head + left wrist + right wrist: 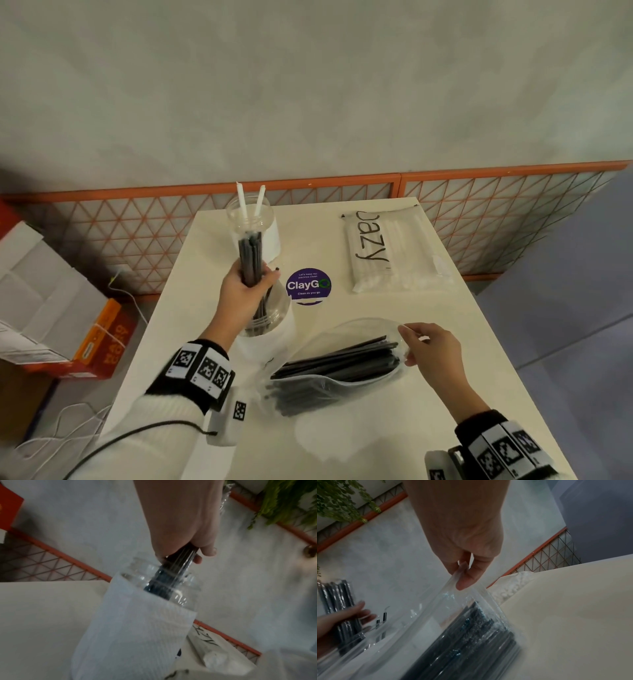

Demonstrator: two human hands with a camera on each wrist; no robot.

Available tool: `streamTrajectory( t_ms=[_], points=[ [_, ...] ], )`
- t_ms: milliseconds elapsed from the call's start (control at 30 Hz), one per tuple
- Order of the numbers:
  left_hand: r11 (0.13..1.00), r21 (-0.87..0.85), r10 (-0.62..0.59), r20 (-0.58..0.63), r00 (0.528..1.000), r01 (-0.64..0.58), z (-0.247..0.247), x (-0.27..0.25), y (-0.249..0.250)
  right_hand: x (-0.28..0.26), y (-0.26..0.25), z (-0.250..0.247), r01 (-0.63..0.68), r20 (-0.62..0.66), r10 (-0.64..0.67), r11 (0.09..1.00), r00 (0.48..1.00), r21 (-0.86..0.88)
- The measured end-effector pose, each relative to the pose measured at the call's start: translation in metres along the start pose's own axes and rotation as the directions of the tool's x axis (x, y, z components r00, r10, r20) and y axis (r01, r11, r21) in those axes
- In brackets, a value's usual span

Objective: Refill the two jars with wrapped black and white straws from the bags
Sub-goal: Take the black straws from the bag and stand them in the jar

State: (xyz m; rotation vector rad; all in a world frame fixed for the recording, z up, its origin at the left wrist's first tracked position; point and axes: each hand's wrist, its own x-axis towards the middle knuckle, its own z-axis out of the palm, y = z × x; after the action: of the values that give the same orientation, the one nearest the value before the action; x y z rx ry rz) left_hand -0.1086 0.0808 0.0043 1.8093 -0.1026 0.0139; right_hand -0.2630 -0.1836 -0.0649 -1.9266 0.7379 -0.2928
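My left hand (255,281) grips a bundle of wrapped black straws (251,250) upright, with its lower ends inside the near clear jar (279,310). The left wrist view shows the bundle (180,558) passing through the jar mouth (137,574) below the left hand (197,555). Behind it, the far jar (255,224) holds two white straws (242,202). The clear bag of black straws (339,366) lies in front. My right hand (411,342) pinches its open edge (453,580) between thumb and fingers (467,580). The bag of white straws (394,253) lies at the back right.
A purple round sticker (308,286) is on the white table (376,428). An orange mesh fence (479,222) runs behind the table. Cardboard boxes (51,308) and cables (68,421) sit on the floor at the left. A cable (137,435) trails from my left wrist.
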Motion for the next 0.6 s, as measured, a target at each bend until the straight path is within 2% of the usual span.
streamTrajectory(
  t_ms=[67, 267, 333, 433, 467, 533, 567, 600],
  points=[
    [0.998, 0.057, -0.019, 0.074, 0.997, 0.015, -0.001, -0.001, -0.006, -0.001, 0.001, 0.000, 0.001, -0.003, -0.001, 1.000, 1.000, 0.002],
    [0.973, 0.223, 0.031, 0.139, 0.990, -0.062, -0.008, -0.005, -0.003, -0.004, 0.002, -0.001, -0.001, -0.007, 0.001, 1.000, 1.000, 0.013],
    [0.921, 0.360, 0.101, 0.149, 0.984, -0.149, -0.010, -0.007, -0.006, -0.006, 0.001, -0.002, -0.001, -0.001, 0.001, 1.000, 1.000, 0.026],
    [0.789, 0.572, 0.221, 0.080, 0.972, -0.226, -0.012, -0.010, -0.009, -0.008, 0.000, -0.004, 0.002, -0.005, -0.002, 1.000, 1.000, 0.027],
    [0.753, 0.595, 0.322, 0.038, 0.946, -0.280, -0.011, -0.013, -0.007, -0.008, -0.001, -0.004, 0.003, -0.005, -0.003, 1.000, 1.000, 0.022],
    [0.692, 0.554, 0.565, -0.014, 0.825, -0.464, 0.000, -0.027, 0.006, -0.009, 0.000, -0.005, 0.002, -0.004, -0.002, 1.000, 1.000, 0.025],
    [0.665, 0.487, 0.646, 0.005, 0.764, -0.566, 0.011, -0.035, 0.012, -0.009, 0.000, -0.005, 0.001, -0.006, -0.001, 1.000, 1.000, 0.029],
    [0.632, 0.397, 0.697, 0.083, 0.712, -0.665, 0.025, -0.044, 0.015, -0.009, 0.000, -0.005, 0.002, -0.008, -0.002, 1.000, 1.000, 0.029]
  ],
)
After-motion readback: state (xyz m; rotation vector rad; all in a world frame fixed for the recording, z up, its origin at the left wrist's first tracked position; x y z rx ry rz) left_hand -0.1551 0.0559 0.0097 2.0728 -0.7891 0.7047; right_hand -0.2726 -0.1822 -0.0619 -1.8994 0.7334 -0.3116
